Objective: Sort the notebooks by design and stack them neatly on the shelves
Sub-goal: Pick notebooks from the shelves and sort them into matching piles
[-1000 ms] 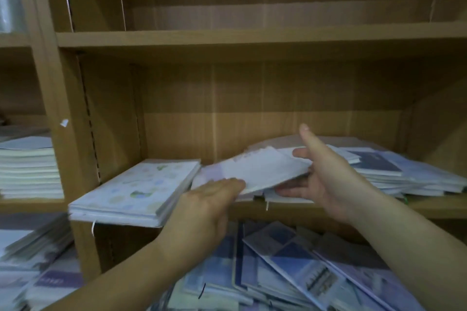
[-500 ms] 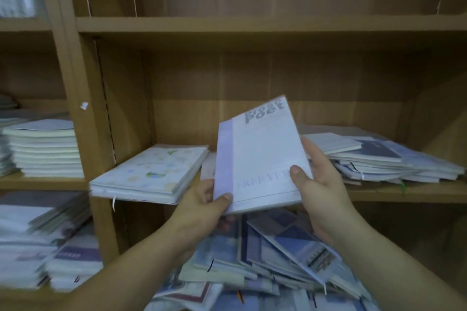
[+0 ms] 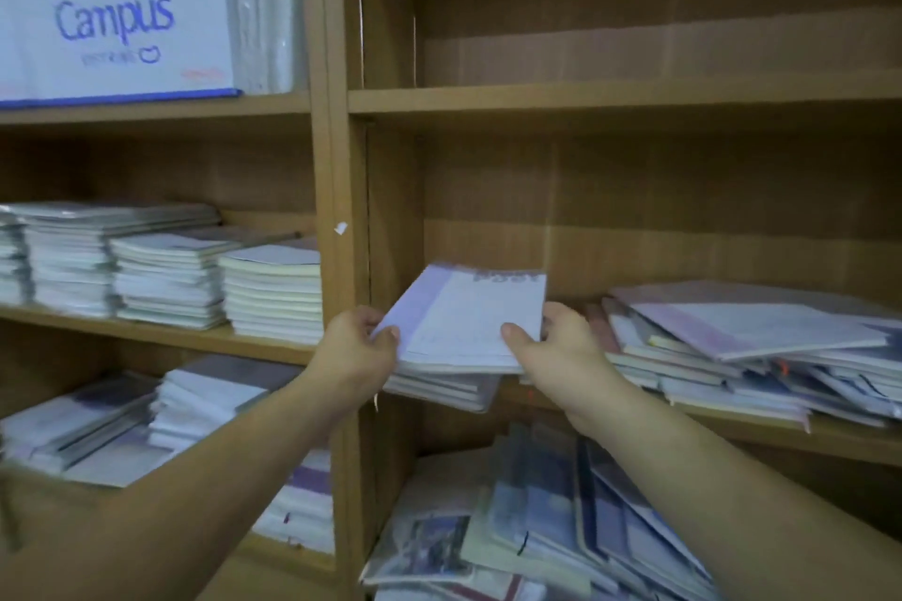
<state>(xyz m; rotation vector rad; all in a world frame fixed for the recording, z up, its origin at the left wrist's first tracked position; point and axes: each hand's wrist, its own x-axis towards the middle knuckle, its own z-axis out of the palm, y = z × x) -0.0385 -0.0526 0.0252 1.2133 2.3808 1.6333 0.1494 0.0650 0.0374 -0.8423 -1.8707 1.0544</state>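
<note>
Step in hand: placing. The notebook [image 3: 468, 317], white cover w/ a lilac spine strip, is held by both hands just right of the upright [image 3: 341, 190]. It sits directly over the small stack [image 3: 439, 388], which lies close against that upright on the middle shelf [image 3: 830, 442].

Left hand [image 3: 358, 349]: grip clamped on the near-left corner, thumb on top, fingers under. Right hand [image 3: 554, 347]: grip clamped on the near-right corner, same way. The far edge looks a bit higher than the near edge, so it's tilted. Whether it touches the stack below, can't tell; hands & cover hide the gap.

Further right of the upright, same shelf: a loose pile [image 3: 756, 351], fanned & askew w/ mixed covers, prob. unsorted. Below-right of the upright: a lower heap [image 3: 561, 532], also jumbled. Left of the upright: tidy stacks [image 3: 171, 273], squared, look done.

So the task is partway, I'd judge: one design stack begun here, plenty left.

Next move calls for:
- Lower the notebook flat onto the small stack, spine to the same side as those beneath.
- Square the edges, then open both grips.
- Push the small stack back toward the rear panel w/ flat fingers. It seems to overhang the shelf front & could slide off.
- Check the design matches before release; the cover beneath is hidden.
</note>
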